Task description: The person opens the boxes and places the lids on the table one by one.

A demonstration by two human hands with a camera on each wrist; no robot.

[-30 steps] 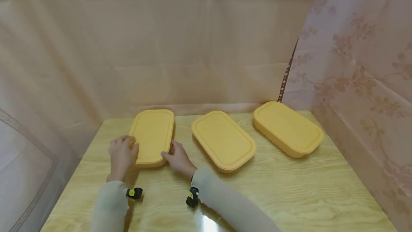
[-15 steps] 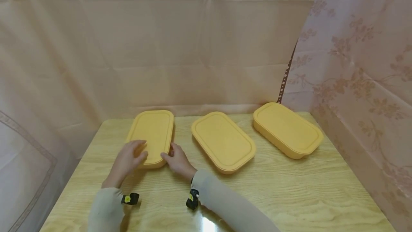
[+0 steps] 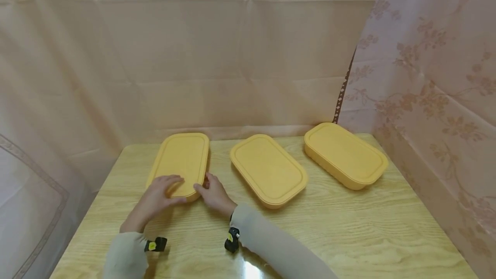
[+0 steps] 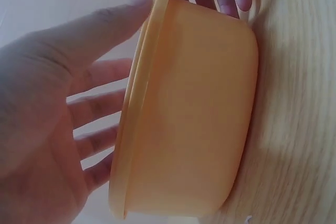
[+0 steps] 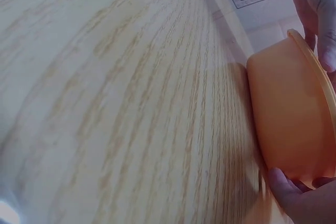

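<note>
A yellow lidded food container point(image 3: 184, 152) stands at the left of the table in the head view. My left hand point(image 3: 156, 197) spreads over the front of its lid. In the left wrist view the thumb point(image 4: 97, 32) reaches along the lid's rim to the front right corner, and the other fingers extend behind the rim. My right hand point(image 3: 215, 195) grips that right front corner, thumb on the lid's edge and fingers against the side wall. The right wrist view shows the container's wall point(image 5: 291, 114) between both hands. The lid sits on the container.
Two more yellow lidded containers stand to the right: one in the middle point(image 3: 269, 171), turned at an angle, and one at the far right point(image 3: 345, 154). The wood-grain table point(image 3: 348, 236) ends at a beige curtain point(image 3: 232, 55) behind and a floral curtain point(image 3: 438, 98) at the right.
My left hand has moved from the container's left edge rightward and nearer, along the lid's front toward my right hand. The right hand keeps its place on the corner.
</note>
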